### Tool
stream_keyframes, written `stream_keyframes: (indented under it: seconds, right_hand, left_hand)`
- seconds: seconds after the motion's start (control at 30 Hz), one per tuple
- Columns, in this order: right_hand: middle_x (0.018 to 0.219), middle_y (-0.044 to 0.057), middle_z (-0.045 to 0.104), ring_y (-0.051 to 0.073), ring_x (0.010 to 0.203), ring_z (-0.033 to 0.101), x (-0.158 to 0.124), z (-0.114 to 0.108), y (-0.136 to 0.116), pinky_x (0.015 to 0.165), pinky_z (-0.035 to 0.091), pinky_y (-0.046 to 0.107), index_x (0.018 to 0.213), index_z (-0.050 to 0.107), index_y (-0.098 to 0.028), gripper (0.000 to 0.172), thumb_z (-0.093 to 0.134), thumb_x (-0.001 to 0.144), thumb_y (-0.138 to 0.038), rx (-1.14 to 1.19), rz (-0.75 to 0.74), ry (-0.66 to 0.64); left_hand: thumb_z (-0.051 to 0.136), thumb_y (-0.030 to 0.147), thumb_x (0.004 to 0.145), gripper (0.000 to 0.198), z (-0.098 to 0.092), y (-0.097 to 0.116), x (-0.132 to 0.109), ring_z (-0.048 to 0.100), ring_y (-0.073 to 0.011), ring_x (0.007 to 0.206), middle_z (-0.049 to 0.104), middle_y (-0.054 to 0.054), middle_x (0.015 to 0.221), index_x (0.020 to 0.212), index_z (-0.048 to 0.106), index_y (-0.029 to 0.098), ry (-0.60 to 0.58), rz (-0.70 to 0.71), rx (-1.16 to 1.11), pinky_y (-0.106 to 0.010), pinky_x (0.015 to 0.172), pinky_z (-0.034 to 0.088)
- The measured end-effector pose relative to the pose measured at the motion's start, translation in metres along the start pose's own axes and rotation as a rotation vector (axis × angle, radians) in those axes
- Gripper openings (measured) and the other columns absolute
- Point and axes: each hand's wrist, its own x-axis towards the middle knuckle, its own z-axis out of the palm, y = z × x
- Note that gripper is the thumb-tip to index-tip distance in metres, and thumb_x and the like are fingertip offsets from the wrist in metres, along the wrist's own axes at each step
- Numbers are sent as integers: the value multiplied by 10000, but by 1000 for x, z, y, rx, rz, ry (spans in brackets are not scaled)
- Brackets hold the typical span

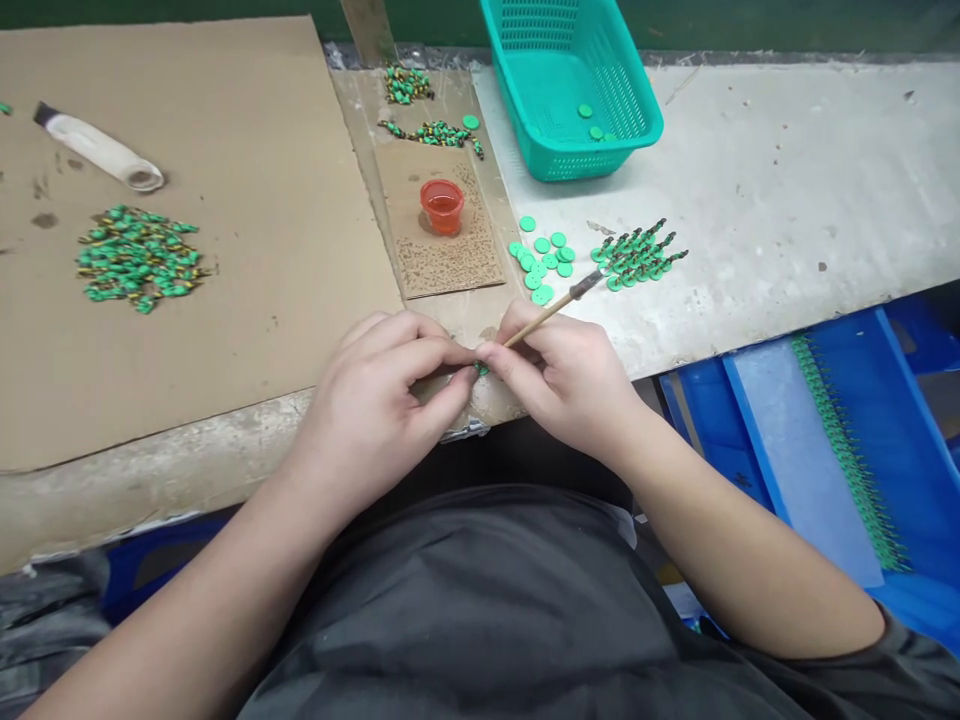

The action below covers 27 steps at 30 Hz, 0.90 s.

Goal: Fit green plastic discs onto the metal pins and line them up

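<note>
My left hand (382,400) and my right hand (562,375) meet at the front edge of the bench, fingertips pinched together on a small green part (481,369). My right hand also holds a thin wooden brush (551,309), its dark tip pointing up and right toward loose green discs (541,262). Just right of the discs lies a row of green pins (637,256). A small red cup (442,206) stands on a cardboard scrap (442,262) beyond my hands.
A teal basket (574,85) with a few green discs sits at the back. A heap of green parts (137,257) and a white tube (97,148) lie on the large cardboard sheet (247,250) at left. More parts (427,130) lie at the back. Blue trays (825,440) with a row of green parts sit at lower right.
</note>
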Motion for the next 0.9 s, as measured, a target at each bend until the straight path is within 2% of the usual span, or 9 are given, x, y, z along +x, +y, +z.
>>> stream_keyframes:
  seconds: [0.23,0.4,0.53,0.63,0.77,0.9]
  right_hand:
    - [918,10,752,210,831,694,0,3,-10,799,513,343,1023,653,-263,248,611,1267,-278,-104,-69,-41]
    - [954,29,758,225,877,712,-4,10,-15,824,520,354,1015,615,-270,264,550,1268,-233,-156,-107,-60]
    - [919,15,742,204,846,708,-6,9,-6,814,550,342,974,627,-269,318,598,1276,-362,-65,8,32]
    - [898,3,742,179,789,687,-8,6,-2,785,559,327,941,643,-268,382,630,1273,-456,-1,27,52]
    - [912,-3,769,165,772,697,-13,5,-3,796,580,315,957,662,-264,333,651,1264,-391,26,-17,90]
    - [924,9,786,178,785,717,-17,2,-2,801,596,325,958,667,-273,305,651,1252,-353,-14,9,105]
  left_hand:
    - [703,374,1156,192,1,-1,-1,764,-257,1004,826,-22,1047,1012,819,325,14,24,23,-486,937,617]
    - [698,367,1153,169,1,-3,-1,770,-255,1010,824,-19,1056,1036,813,328,20,38,13,-480,942,609]
    - [715,376,1152,162,1,-3,-1,774,-256,1016,822,-24,1047,1050,827,317,23,47,14,-471,947,601]
    - [725,377,1151,157,1,-3,-1,773,-253,1013,814,-26,1035,1056,837,324,18,46,2,-463,953,601]
    - [727,386,1152,164,1,-3,-1,765,-252,997,811,-26,1028,1043,834,327,20,53,12,-463,942,596]
    - [717,405,1151,154,2,-3,-1,781,-267,1041,830,-29,1066,1110,854,347,7,31,18,-483,973,606]
